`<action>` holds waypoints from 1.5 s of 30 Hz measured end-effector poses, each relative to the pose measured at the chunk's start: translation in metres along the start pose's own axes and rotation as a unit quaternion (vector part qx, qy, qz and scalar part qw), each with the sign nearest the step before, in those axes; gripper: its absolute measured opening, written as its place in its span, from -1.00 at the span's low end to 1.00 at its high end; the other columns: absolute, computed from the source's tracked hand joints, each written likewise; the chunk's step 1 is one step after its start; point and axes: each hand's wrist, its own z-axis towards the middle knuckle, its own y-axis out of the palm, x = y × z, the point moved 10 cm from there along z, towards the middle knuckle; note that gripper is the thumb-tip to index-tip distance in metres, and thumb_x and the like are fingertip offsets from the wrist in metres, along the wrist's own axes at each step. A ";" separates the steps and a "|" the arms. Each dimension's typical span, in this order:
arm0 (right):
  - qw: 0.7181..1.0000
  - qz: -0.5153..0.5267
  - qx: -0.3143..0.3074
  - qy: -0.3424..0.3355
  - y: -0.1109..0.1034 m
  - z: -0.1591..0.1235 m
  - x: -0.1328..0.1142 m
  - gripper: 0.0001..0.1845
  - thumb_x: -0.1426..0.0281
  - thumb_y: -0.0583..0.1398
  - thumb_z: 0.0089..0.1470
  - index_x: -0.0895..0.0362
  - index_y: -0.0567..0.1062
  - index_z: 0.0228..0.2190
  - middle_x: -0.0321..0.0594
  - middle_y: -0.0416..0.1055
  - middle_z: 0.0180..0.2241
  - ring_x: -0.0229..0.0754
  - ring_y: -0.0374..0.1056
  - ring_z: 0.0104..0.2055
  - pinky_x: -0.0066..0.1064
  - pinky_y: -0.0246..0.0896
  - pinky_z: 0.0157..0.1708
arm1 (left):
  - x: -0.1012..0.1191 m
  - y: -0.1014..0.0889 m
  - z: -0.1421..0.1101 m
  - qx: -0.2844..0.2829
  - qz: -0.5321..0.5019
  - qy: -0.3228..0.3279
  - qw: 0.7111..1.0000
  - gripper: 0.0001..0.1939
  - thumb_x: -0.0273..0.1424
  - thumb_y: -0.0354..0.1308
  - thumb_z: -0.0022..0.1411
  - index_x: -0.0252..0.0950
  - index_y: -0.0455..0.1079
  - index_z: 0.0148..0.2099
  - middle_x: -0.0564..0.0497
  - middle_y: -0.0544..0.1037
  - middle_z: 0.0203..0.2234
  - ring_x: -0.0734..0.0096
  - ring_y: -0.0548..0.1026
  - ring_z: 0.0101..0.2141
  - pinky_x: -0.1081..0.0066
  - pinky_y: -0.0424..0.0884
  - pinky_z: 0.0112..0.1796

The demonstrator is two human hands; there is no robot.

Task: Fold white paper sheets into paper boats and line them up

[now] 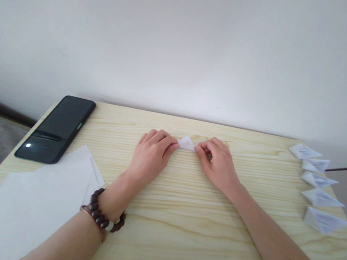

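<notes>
A small folded paper boat [186, 143] is held low over the middle of the wooden table, its white peak pointing away from me. My left hand [154, 150] pinches its left end between thumb and fingers. At the opposite end, the thumb and fingertips of my right hand [218, 162] close on the other tip. Both ends of the paper are hidden by the fingers. Dark beads circle my left wrist.
Several folded paper boats [322, 198] stand in a column along the right edge of the table [180, 239]. White paper sheets [36, 202] lie at the left, beside a black phone [56, 129]. A pale wall [182, 56] rises behind.
</notes>
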 end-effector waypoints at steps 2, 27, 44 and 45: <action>1.000 -0.011 -0.001 -0.004 0.001 -0.001 -0.001 -0.80 0.34 0.08 0.21 0.13 0.42 -0.41 -0.23 0.37 -0.45 -0.14 0.29 -0.32 -0.27 0.09 -0.25 | 0.000 0.002 0.000 -0.006 0.002 -0.001 1.000 -0.80 -0.33 0.01 0.34 -0.26 0.43 -0.22 -0.01 0.53 -0.30 0.29 0.39 -0.25 0.28 0.30 -0.19; 0.994 -0.101 -0.024 -0.016 0.008 -0.004 -0.006 -0.75 0.35 -0.04 0.27 0.12 0.35 -0.39 -0.11 0.31 -0.33 -0.04 0.18 -0.24 -0.21 0.07 -0.25 | 0.012 0.006 0.000 -0.023 0.048 0.034 0.998 -0.82 -0.32 -0.01 0.35 -0.28 0.36 -0.17 -0.07 0.48 -0.25 0.24 0.37 -0.23 0.25 0.30 -0.19; 0.988 -0.150 -0.036 -0.010 0.010 -0.001 -0.010 -0.77 0.41 -0.03 0.22 0.13 0.36 -0.41 -0.08 0.31 -0.33 -0.01 0.19 -0.25 -0.20 0.06 -0.26 | 0.003 0.000 0.001 0.024 0.067 -0.038 0.997 -0.77 -0.26 0.08 0.29 -0.28 0.39 -0.37 -0.01 0.53 -0.44 0.24 0.44 -0.32 0.28 0.27 -0.30; 0.987 -0.154 -0.036 -0.008 0.010 -0.001 -0.009 -0.78 0.41 -0.02 0.22 0.13 0.36 -0.41 -0.07 0.31 -0.33 -0.01 0.19 -0.25 -0.20 0.06 -0.26 | 0.003 0.001 0.001 0.022 0.074 -0.039 0.996 -0.77 -0.26 0.08 0.29 -0.28 0.39 -0.36 -0.02 0.53 -0.43 0.23 0.44 -0.32 0.27 0.27 -0.30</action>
